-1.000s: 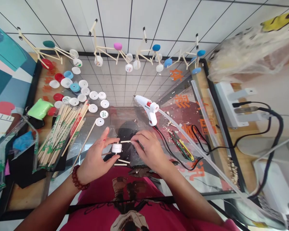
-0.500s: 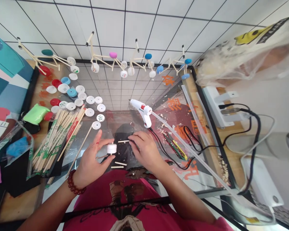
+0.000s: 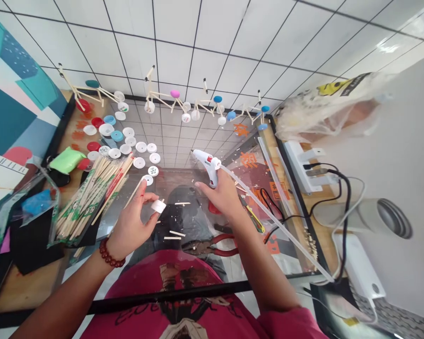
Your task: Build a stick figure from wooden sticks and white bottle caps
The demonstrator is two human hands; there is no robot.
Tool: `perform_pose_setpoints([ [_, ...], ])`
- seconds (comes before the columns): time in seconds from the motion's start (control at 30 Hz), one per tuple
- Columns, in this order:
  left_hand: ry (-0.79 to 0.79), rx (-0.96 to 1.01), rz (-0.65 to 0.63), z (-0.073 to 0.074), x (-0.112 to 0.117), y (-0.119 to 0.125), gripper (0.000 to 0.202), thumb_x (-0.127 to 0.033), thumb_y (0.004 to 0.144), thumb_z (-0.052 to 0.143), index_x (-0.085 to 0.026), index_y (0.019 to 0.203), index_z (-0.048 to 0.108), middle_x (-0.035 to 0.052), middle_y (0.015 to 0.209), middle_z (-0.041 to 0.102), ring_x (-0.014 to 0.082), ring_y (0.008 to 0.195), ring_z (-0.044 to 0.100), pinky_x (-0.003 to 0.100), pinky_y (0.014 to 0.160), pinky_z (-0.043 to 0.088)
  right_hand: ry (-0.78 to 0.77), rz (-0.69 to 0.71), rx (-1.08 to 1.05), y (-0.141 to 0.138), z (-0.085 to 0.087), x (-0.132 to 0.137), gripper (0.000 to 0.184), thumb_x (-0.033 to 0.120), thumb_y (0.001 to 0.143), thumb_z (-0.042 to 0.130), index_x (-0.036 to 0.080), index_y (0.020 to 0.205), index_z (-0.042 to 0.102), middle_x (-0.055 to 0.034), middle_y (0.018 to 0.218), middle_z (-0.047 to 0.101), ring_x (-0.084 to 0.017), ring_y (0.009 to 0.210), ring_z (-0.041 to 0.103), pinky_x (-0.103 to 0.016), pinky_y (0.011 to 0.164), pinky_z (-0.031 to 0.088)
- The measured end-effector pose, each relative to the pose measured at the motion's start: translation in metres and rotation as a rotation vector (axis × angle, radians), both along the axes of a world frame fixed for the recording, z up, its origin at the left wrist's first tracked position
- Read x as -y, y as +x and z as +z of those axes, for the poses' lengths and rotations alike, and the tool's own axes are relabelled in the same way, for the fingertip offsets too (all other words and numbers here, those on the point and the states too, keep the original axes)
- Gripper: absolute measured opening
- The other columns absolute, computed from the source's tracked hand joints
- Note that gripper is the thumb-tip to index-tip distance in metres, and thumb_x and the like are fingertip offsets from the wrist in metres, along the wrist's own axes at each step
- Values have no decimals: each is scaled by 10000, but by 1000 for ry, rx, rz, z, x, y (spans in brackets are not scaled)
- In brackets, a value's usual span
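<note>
Pinched between the thumb and fingers of my left hand (image 3: 136,214) is a white bottle cap piece (image 3: 159,205), with a short bit of stick poking out of it. My right hand (image 3: 223,193) is at the handle of a white hot glue gun (image 3: 207,162), thumb stretched out to the left and apart from the fingers. Those fingers are partly hidden behind the handle and the clear glue stick (image 3: 257,207). Short cut sticks (image 3: 172,238) lie on the glass between my hands.
Loose bottle caps (image 3: 139,162) and a pile of wooden chopsticks (image 3: 92,202) lie left. Stick-and-cap models (image 3: 159,99) line the back edge. Red-handled pliers (image 3: 205,246) lie in front, a yellow-black cutter (image 3: 253,217) right. A power strip (image 3: 304,165) with cords stands far right.
My right hand has moved from the short stick in the middle up and right to the glue gun's handle. My left hand still holds the cap piece, now tilted. The view has shifted.
</note>
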State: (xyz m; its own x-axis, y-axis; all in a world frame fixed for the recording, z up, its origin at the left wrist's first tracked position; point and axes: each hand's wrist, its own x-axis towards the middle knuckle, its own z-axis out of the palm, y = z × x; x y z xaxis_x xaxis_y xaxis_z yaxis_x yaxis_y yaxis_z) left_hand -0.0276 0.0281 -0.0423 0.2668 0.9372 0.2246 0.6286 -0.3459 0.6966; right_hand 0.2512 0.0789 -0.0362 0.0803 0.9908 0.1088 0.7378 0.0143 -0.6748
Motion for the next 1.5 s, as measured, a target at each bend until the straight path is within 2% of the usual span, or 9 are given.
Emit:
perform_pose_setpoints([
  [0.17, -21, 27, 19, -7, 0, -2, 847, -152, 898, 606, -224, 1625, 178, 85, 1205, 712, 206, 1028, 718, 410, 988, 575, -66, 0, -95, -6, 3, -3, 309, 364, 892, 574, 164, 1101, 685, -88, 943, 740, -266, 834, 663, -411, 806, 534],
  [0.3, -39, 37, 17, -8, 0, -1, 869, -121, 890, 597, -227, 1631, 155, 84, 1171, 711, 210, 1027, 716, 404, 975, 581, -91, 117, -293, -8, 16, 29, 364, 361, 934, 574, 171, 1238, 631, -79, 1034, 751, -233, 859, 674, -364, 796, 545],
  [0.4, -33, 30, 25, -4, 0, 1, 878, -104, 884, 596, -232, 1635, 161, 77, 1130, 713, 213, 1024, 711, 402, 975, 581, -187, 218, -408, -10, 26, 56, 313, 381, 976, 561, 192, 1212, 643, -64, 1059, 752, -214, 867, 685, -328, 777, 551],
  [0.5, -34, 26, 33, -2, 0, 2, 885, -95, 877, 599, -237, 1637, 168, 73, 1115, 712, 214, 1018, 710, 398, 972, 581, -225, 290, -337, -12, 33, 70, 271, 394, 1020, 509, 197, 1109, 672, -54, 961, 746, -208, 814, 681, -324, 753, 552],
  [0.67, -28, 38, 31, 0, 1, 4, 913, -95, 878, 606, -245, 1645, 134, 74, 1121, 713, 220, 1022, 708, 414, 975, 577, -120, 387, -156, -17, 30, 75, 294, 385, 1058, 420, 198, 1080, 645, -72, 882, 730, -220, 772, 681, -330, 728, 556],
  [0.97, -37, 57, 29, -1, 0, 4, 893, -117, 889, 620, -231, 1642, 155, 72, 1109, 710, 215, 1023, 706, 409, 983, 567, -11, 390, 103, -18, 15, 81, 312, 376, 1066, 375, 207, 1119, 631, -42, 707, 637, -253, 705, 667, -359, 697, 562],
  [1.23, -50, 63, 20, 2, 1, 4, 863, -97, 875, 621, -219, 1623, 208, 69, 1116, 707, 210, 1025, 704, 401, 988, 565, 40, 391, 106, -18, 10, 84, 325, 362, 1071, 381, 182, 1262, 573, -124, 962, 741, -281, 868, 727, -391, 757, 590],
  [1.37, -57, 62, 23, 3, 0, 4, 885, -96, 868, 623, -209, 1628, 184, 72, 1112, 710, 219, 1022, 708, 402, 980, 570, 30, 389, 108, -18, 9, 84, 310, 350, 1068, 392, 180, 1261, 566, -130, 976, 751, -285, 885, 738, -390, 752, 599],
  [1.5, -56, 47, 26, 3, 0, 4, 800, -107, 875, 616, -190, 1590, 267, 81, 1119, 711, 223, 1024, 710, 398, 972, 571, 46, 399, 112, -18, 9, 85, 298, 343, 1068, 395, 178, 1243, 570, -134, 1001, 753, -279, 877, 738, -386, 751, 603],
])
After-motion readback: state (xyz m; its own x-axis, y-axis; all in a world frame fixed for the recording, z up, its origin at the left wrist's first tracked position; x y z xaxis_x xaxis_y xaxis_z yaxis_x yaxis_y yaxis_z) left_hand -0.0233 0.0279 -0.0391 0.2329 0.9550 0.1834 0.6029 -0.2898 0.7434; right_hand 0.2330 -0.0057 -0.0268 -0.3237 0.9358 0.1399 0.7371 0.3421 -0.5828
